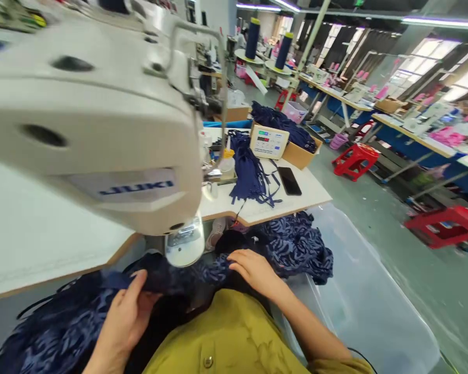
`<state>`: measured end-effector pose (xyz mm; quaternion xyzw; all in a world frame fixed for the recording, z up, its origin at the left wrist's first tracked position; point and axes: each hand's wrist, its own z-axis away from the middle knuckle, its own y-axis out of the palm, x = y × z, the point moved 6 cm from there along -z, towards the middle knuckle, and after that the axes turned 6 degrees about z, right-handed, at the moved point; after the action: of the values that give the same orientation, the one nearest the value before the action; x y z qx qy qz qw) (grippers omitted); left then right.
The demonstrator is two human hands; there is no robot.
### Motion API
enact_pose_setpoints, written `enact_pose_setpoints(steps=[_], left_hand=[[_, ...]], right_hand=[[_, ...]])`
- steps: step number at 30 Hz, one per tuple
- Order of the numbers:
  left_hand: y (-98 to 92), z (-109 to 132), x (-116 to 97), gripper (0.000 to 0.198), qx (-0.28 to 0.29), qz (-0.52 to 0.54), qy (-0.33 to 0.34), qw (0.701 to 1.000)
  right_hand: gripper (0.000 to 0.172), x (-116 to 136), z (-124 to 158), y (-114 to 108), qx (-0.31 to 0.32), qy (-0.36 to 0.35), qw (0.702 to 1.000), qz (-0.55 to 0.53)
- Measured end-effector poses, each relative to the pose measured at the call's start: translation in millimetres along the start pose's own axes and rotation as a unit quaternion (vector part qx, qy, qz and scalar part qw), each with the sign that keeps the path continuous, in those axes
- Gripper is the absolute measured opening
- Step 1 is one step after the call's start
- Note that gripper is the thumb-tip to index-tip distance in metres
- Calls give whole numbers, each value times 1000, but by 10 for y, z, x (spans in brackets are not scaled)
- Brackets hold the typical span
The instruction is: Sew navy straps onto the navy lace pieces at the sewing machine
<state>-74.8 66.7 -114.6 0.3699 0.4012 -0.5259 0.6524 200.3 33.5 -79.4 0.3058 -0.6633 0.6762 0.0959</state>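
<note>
A large white JUKI sewing machine (pixel 101 130) fills the upper left, its narrow work arm (pixel 185 246) reaching down toward my lap. Below that arm, navy patterned fabric (pixel 210 272) stretches between my hands. My left hand (pixel 127 317) pinches a plain dark navy edge of it between thumb and fingers. On the other side, my right hand (pixel 255 270) has its fingers closed over the patterned part, the fingertips partly hidden in the folds. More of the patterned fabric (pixel 300 244) is bunched beyond my right hand, and another heap (pixel 66 322) hangs at lower left.
The white tabletop (pixel 304 192) carries navy strips (pixel 247 171), a control box (pixel 269 141) and a black phone (pixel 289 181). A translucent plastic bin (pixel 366 291) stands at my right. Red stools (pixel 354 160) and other sewing tables (pixel 413 132) are farther right.
</note>
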Motion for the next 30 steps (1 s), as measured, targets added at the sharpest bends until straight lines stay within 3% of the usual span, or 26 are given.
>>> enact_pose_setpoints(steps=[3,4,6,9,12,14,17,21,25,28,30], left_hand=[[216,350,-186,41,100,-50,-8,994],[344,478,-282,44,173,-118,24,978],[520,710,-525,41,254,-240,148,925],[603,917,-803,40,262,-356,293,848],[588,949,-929,47,219,-414,350,811],[563,912,-970,53,176,-422,350,818],[547,844,-996,49,137,-369,310,865],[652,829,-997,26,204,-225,235,923],[749,793,-1010,29,232,-155,166,946],[713,704,-1075,41,160,-169,201,951],[627,674,-1172,46,56,-235,299,923]], right_hand=[[44,566,-217,22,22,-78,987,-139],[51,737,-265,32,41,-108,978,-175],[53,970,-323,40,63,-149,961,-224],[34,1034,-343,43,52,-147,958,-241],[22,973,-300,34,55,-128,970,-198],[18,950,-256,-18,60,-123,974,-183],[22,951,-194,-145,59,-113,971,-203],[21,922,-140,-260,48,-52,965,-252],[22,860,-173,-366,-19,-7,943,-332],[24,783,-309,-437,-65,18,946,-316],[21,715,-436,-466,-85,44,957,-272]])
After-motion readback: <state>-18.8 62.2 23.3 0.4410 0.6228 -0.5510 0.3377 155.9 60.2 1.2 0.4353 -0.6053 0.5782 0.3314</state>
